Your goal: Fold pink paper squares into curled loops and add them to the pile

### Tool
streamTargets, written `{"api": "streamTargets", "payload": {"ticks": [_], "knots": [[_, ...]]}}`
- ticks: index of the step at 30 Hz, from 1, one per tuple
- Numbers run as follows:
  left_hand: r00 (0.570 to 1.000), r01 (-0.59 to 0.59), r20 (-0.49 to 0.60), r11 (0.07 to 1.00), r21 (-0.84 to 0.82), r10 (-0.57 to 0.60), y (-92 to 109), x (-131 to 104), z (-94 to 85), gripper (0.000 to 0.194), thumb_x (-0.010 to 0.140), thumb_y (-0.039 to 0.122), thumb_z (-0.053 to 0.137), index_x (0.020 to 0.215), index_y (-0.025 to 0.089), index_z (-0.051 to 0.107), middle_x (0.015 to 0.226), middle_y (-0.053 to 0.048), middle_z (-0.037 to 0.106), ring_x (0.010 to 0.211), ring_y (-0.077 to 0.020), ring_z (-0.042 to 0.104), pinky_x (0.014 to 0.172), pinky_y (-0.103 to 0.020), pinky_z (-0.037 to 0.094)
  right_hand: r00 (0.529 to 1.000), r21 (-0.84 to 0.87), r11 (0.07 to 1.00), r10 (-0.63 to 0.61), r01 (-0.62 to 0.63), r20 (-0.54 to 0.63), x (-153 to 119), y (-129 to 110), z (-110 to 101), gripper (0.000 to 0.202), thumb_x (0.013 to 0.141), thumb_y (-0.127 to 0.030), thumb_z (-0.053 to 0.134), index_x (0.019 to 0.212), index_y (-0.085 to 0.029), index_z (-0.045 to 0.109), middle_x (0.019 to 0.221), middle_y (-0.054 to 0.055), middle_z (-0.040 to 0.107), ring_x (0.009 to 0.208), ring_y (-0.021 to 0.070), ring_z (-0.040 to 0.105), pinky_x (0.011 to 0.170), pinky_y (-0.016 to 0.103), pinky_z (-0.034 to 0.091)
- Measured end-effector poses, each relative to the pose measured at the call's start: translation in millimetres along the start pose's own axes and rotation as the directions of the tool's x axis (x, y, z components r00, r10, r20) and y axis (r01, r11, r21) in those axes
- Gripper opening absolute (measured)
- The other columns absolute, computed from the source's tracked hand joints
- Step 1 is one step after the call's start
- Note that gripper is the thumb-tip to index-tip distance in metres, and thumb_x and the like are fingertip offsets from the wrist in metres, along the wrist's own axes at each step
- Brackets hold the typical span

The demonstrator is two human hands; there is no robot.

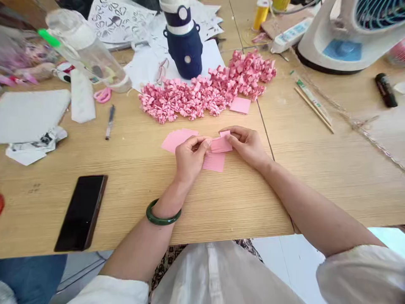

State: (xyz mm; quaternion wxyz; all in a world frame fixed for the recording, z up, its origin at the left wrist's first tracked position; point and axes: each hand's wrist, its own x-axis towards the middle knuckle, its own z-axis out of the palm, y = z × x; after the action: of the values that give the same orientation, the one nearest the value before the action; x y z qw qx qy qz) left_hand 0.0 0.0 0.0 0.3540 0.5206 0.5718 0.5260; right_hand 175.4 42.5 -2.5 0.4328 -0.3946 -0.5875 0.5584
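The pink paper piece (220, 145) is in front of the person, between the two hands, seemingly just above the counter (142, 164). It looks very light and thin, limp enough to bend under slight pressure yet crisp enough to hold a crease; fine lines run along it, perhaps slits, and if so it should tear easily there. Its matte surface probably gives the skin good purchase, so a soft pinch near either end, clear of those lines, seems the best hold. The left hand (190, 159) has its grip drawn together, thumb and forefinger meeting at the left end; the right hand (248, 145) has its grip nearly closed too, thumb in front and fingers behind the right end, where a small tab stands up. Just below the held piece, a lined pink sheet (214, 163) lies flat on the counter, and a fanned stack of pink paper (177, 139) lies beside the left hand, partly behind its fingers. Farther off, a pink square (240, 105) lies at the near edge of a long heap of pink curls (190, 101), which look springy and easily crushed. Behind the heap stands a navy bottle (186, 52).
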Motion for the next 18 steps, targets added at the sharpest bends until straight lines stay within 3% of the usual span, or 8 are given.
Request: {"api": "streamTargets", "payload": {"ticks": [7, 13, 18], "knots": [[0.999, 0.034, 0.031, 0.999, 0.000, -0.034, 8.6, -3.6, 0.1, 0.016, 0.085, 0.031, 0.066, 0.077, 0.017, 0.070, 0.064, 0.002, 0.061, 0.061, -0.0103, 0.056, 0.065, -0.023, 0.046, 1.000, -0.039, 0.999, 0.001, -0.001, 0.012, -0.9, -1.0, -0.6, 0.029, 0.084, -0.042, 0.071, 0.097, -0.017, 0.075, 0.083, 0.004, 0.075, 0.069, 0.0133, 0.063, 0.061, 0.025, 0.048], [0.998, 0.046, 0.047, 0.999, -0.026, -0.045, 4.0, -3.5, 0.0, 0.017, 0.085, 0.032, 0.067, 0.084, 0.016, 0.073, 0.065, 0.002, 0.062, 0.060, -0.0102, 0.056, 0.065, -0.023, 0.046, 0.999, -0.076, 0.997, -0.032, 0.032, -0.002, 2.4, 5.4, 2.2, 0.026, 0.085, -0.041, 0.068, 0.092, -0.017, 0.075, 0.094, 0.006, 0.077, 0.082, 0.0162, 0.069, 0.074, 0.028, 0.052], [0.995, 0.047, 0.086, 0.999, -0.020, -0.045, 2.7, -3.3, 1.1, 0.020, 0.083, 0.034, 0.068, 0.082, 0.015, 0.074, 0.065, 0.001, 0.063, 0.061, -0.0109, 0.057, 0.063, -0.023, 0.046, 0.999, -0.201, 0.979, -0.030, 0.024, -0.024, 3.3, 4.7, 0.6, 0.026, 0.087, -0.040, 0.062, 0.089, -0.017, 0.074, 0.090, 0.006, 0.077, 0.081, 0.0172, 0.067, 0.074, 0.029, 0.052]]}}
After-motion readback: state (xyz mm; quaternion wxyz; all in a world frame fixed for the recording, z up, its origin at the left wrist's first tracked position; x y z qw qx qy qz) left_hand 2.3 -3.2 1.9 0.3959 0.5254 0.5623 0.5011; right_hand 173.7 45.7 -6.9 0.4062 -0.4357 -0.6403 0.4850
